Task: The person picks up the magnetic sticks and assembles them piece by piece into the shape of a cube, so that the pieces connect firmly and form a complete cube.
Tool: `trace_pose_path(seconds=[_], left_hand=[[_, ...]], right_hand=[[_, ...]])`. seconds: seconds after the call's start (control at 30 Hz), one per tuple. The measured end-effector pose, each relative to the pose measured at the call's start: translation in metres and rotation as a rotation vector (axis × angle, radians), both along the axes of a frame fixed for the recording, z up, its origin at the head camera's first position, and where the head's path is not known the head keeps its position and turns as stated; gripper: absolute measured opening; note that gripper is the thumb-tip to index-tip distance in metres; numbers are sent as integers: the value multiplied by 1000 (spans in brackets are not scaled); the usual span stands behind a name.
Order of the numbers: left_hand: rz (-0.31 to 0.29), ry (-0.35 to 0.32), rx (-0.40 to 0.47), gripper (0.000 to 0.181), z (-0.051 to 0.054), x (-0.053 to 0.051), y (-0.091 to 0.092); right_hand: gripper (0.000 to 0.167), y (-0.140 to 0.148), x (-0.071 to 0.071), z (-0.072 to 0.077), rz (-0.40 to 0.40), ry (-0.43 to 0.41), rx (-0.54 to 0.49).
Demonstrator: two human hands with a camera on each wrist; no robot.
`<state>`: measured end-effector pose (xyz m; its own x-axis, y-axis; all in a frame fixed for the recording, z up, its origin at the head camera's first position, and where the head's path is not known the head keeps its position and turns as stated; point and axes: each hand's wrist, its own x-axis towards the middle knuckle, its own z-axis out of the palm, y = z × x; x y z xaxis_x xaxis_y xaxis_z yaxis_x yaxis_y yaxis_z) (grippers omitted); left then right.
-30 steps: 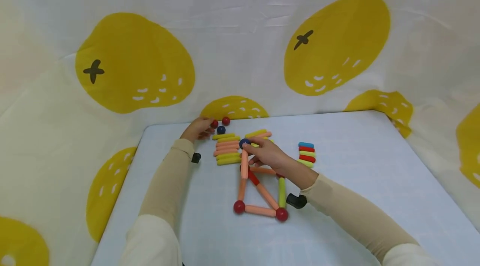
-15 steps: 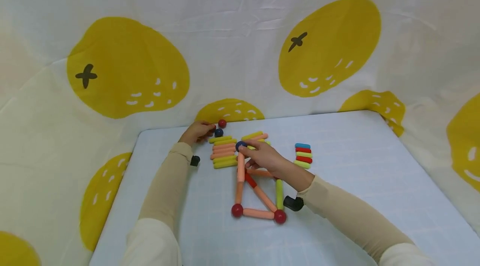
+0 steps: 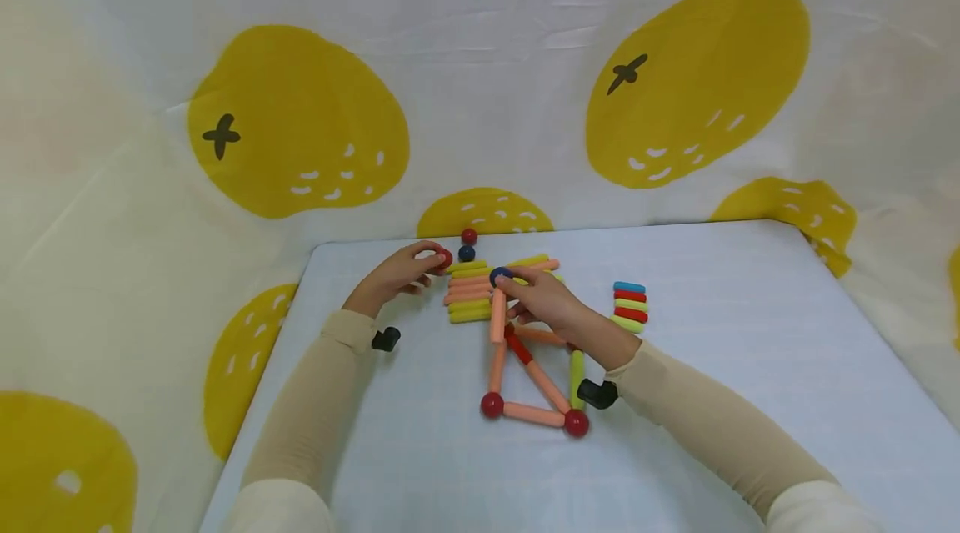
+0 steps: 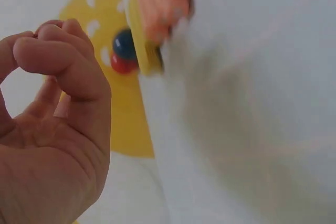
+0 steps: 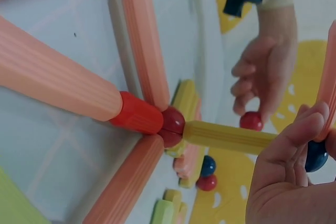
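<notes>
Between thumb and fingertips, my left hand (image 3: 401, 274) pinches a red ball (image 5: 251, 120), raised at the table's back left. My right hand (image 3: 551, 299) grips a blue ball (image 3: 500, 275) above the far-left corner of a frame of magnetic rods and balls. From this blue ball a salmon rod (image 5: 329, 72) sticks out. A yellow rod (image 5: 226, 136) runs from the frame's corner red ball (image 5: 173, 127) up to my right fingers. The frame lies on the table, with red balls at its corners and a diagonal joined to a short red rod (image 5: 137, 113). My right hand partly hides its far side.
Yellow and salmon rods (image 3: 468, 294) lie in rows behind the frame. Behind them sit another blue ball (image 3: 467, 253) and a red ball (image 3: 469, 236). Short coloured rods (image 3: 630, 297) lie to the right. A patterned cloth (image 3: 480, 99) hangs along the table's back edge.
My left hand has drawn the red ball away from the other two balls, leftward and up. My right hand stays at the blue ball. The head view has shifted slightly.
</notes>
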<state>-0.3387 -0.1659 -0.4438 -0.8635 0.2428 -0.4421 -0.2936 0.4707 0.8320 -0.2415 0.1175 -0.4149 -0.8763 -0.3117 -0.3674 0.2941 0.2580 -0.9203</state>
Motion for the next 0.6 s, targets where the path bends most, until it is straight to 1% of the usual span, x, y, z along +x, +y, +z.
trace_pose_path(seconds=[0.1,0.23,0.33,0.47,0.6], left_hand=[[-51,-10,33,40,1,31,6],[-94,-42,69,40,5,69,14],[-130,-70,103,39,5,94,20],[-168,-105,172,38,2,126,27],[-182,-139,247,39,1,153,33]], right_hand=[[59,-3,-1,-2,-3,-2,-3],[60,-6,-2,0,0,-1,12],[60,-8,-3,3,9,6,31],[58,-9,-2,3,14,14,19],[55,-11,1,3,17,10,1]])
